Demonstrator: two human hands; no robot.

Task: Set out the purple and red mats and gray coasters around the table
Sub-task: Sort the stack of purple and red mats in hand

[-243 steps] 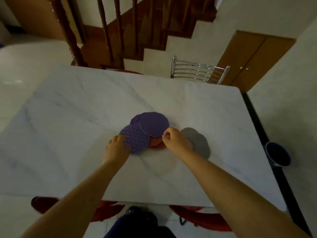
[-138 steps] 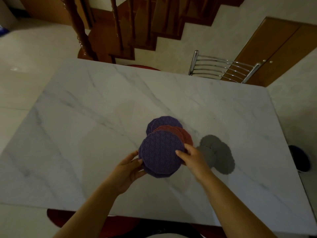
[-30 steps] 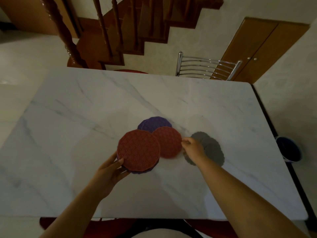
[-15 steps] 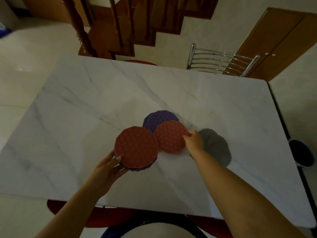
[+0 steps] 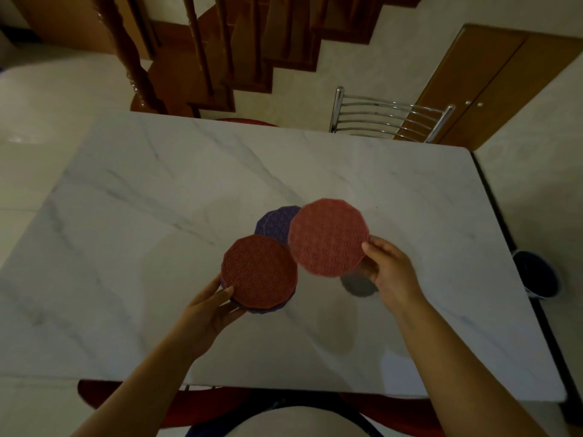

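My left hand (image 5: 209, 305) holds a small stack of round mats above the table, a red mat (image 5: 259, 270) on top and purple edges showing beneath it. My right hand (image 5: 386, 272) grips a second red mat (image 5: 328, 237) by its right edge, lifted and tilted. Purple mats (image 5: 275, 223) lie on the white marble table (image 5: 157, 200) behind both, partly hidden. The gray coasters (image 5: 358, 284) lie under my right hand, mostly covered by it and the lifted mat.
A metal-backed chair (image 5: 388, 116) stands at the far side of the table. A dark bin (image 5: 536, 274) sits on the floor to the right. Red chair seats (image 5: 104, 394) show under the near edge. A wooden staircase rises behind.
My right hand has lifted the second red mat off the table pile and raised it. The left hand's stack has stayed about where it was.
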